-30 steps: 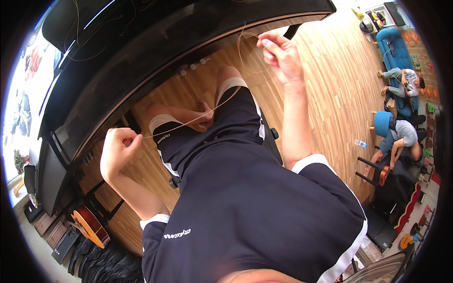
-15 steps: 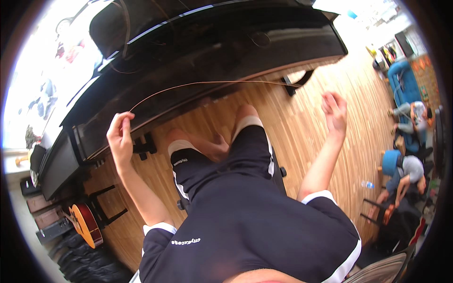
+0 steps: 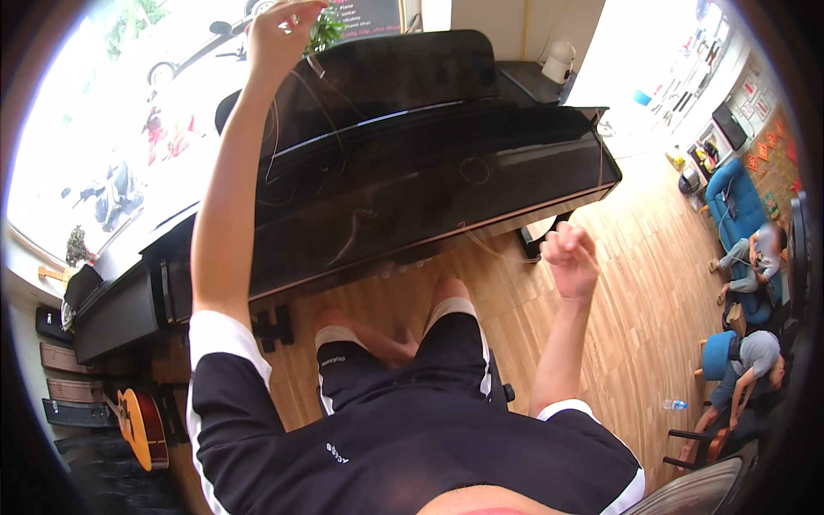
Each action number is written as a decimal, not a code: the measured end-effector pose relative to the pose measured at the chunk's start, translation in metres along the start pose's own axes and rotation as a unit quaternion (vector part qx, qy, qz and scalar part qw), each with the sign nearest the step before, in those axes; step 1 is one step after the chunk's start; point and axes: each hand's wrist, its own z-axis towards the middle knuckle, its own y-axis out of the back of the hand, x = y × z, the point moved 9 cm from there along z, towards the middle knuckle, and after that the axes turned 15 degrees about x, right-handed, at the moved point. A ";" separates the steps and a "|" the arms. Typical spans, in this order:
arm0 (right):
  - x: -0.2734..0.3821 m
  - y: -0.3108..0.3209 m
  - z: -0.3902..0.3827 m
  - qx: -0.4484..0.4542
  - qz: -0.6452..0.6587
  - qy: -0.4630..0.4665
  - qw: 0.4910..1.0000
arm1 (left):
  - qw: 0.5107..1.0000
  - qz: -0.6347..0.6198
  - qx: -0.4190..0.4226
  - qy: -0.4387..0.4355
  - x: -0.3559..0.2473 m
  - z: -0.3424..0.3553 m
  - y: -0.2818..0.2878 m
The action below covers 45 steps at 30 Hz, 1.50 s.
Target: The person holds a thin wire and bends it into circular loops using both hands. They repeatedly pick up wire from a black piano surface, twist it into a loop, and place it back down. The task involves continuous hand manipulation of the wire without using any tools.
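My left hand is raised high at the upper edge, beyond the black piano, its fingers pinched together. What it holds, if anything, I cannot make out. My right hand is closed in front of the piano's right end, at a lower height. A thin copper-coloured string curves away to the left from beside its fingers. Against the dark piano front the rest of the string is blurred and hard to follow. Other thin strands show near the music stand, beside my left forearm.
A coiled strand shows on the piano top. An acoustic guitar and instrument cases are at the lower left. To the right are a blue sofa with a seated person, another bending person, and a plastic bottle.
My left hand has swung up and away, past the piano's music stand. The right hand has come slightly left and lower, its fingers more curled. The string no longer arcs visibly between both hands.
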 end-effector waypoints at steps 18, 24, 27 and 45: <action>-0.105 -0.028 0.185 0.034 0.001 -0.129 0.991 | 0.977 0.123 0.150 0.092 0.161 0.064 -0.110; -0.139 -0.004 0.221 0.011 -0.013 -0.149 0.989 | 0.997 -0.075 0.026 -0.024 -0.045 -0.061 -0.071; -0.165 0.005 0.233 0.032 0.025 -0.159 0.986 | 0.967 -0.247 0.054 0.042 -0.070 -0.140 -0.107; -0.169 -0.012 0.240 0.098 -0.010 -0.236 0.967 | 0.921 -0.341 -0.001 0.187 -0.071 -0.193 -0.216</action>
